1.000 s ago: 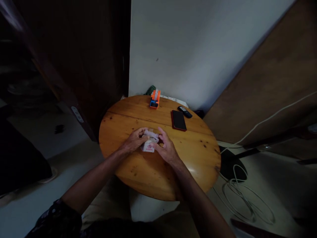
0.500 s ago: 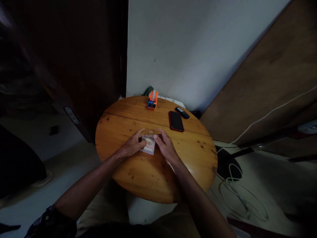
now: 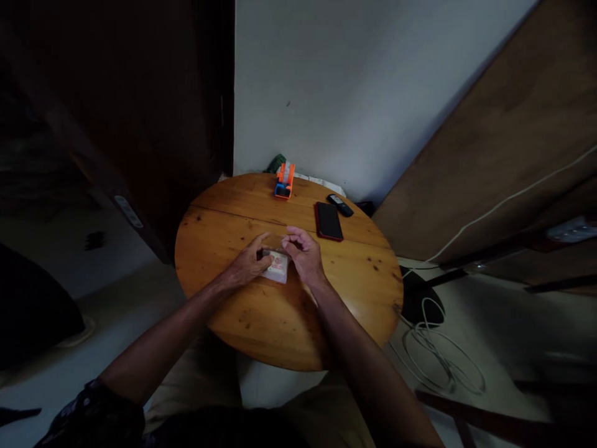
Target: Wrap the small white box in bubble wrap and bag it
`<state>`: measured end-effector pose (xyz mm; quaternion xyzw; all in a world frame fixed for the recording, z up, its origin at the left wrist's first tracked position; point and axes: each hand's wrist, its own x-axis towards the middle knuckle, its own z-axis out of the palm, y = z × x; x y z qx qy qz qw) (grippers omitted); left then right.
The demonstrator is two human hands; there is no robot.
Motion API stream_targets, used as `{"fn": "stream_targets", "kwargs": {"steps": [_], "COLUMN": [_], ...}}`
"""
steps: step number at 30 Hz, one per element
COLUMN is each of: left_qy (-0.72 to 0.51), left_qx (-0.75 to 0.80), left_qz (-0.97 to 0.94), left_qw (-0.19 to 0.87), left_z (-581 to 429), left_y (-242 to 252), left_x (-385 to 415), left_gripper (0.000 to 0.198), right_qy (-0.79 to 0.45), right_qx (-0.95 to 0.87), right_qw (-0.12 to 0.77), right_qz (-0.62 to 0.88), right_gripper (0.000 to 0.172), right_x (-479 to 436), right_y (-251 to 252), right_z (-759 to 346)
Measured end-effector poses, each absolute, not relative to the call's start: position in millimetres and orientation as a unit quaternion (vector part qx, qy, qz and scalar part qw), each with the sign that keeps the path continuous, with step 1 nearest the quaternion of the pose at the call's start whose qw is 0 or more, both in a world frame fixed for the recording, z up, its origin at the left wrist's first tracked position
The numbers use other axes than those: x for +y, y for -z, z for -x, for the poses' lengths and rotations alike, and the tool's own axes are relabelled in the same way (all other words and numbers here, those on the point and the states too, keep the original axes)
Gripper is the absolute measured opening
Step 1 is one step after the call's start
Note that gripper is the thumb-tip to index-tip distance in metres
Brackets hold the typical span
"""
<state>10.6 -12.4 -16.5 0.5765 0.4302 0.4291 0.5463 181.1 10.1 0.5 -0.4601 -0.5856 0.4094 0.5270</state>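
Observation:
A small white box with reddish print [image 3: 278, 267] lies on the round wooden table [image 3: 252, 311], close to the near middle. My left hand [image 3: 250, 260] grips its left side, the thumb on the top face and the fingers along the far side. Just beyond the box's right far corner, my right hand [image 3: 304, 254] is raised a little, thumb and forefinger pinched together. Something thin and clear may be between those fingertips; it is too faint to name.
An orange and blue tape dispenser [image 3: 284, 182] stands at the table's far edge. Right of it lie a phone in a red case [image 3: 329, 221] and a black handset [image 3: 340, 205]. A white wall [image 3: 317, 93] rises behind; coiled cable [image 3: 433, 348] lies on the floor at right.
My right hand has lifted off the box's right far corner, its thumb and forefinger now pinched. My left hand stays on the box. The whole view has shifted slightly.

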Motion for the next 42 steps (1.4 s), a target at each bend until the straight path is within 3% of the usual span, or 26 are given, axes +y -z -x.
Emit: {"fn": "stream_targets", "kwargs": {"steps": [9, 16, 28, 34, 42], "left_qy": [-0.442, -0.442, -0.456, -0.464, -0.449], "left_qx": [0.435, 0.431, 0.415, 0.416, 0.43], "left_qz": [-0.587, -0.587, -0.577, -0.563, -0.581], "left_qw": [0.521, 0.524, 0.535, 0.543, 0.525], "left_z": [-10, -10, -6, -7, -8], "left_y": [17, 15, 10, 15, 14], "left_x": [-11, -12, -13, -10, -10], "left_gripper": [0.072, 0.064, 0.028, 0.039, 0.049], "right_qy": [-0.318, -0.135, 0.022, 0.063, 0.017], "right_qx": [-0.702, -0.81, -0.898, -0.893, -0.889], "right_qw": [0.471, 0.397, 0.242, 0.227, 0.264], "right_qz": [0.43, 0.41, 0.367, 0.383, 0.375], "right_gripper": [0.032, 0.03, 0.049, 0.045, 0.048], "right_x": [-11, -25, -57, -71, -82], "right_y": [-12, -14, -14, -6, -4], "right_z": [-183, -188, -199, -193, -195]}}
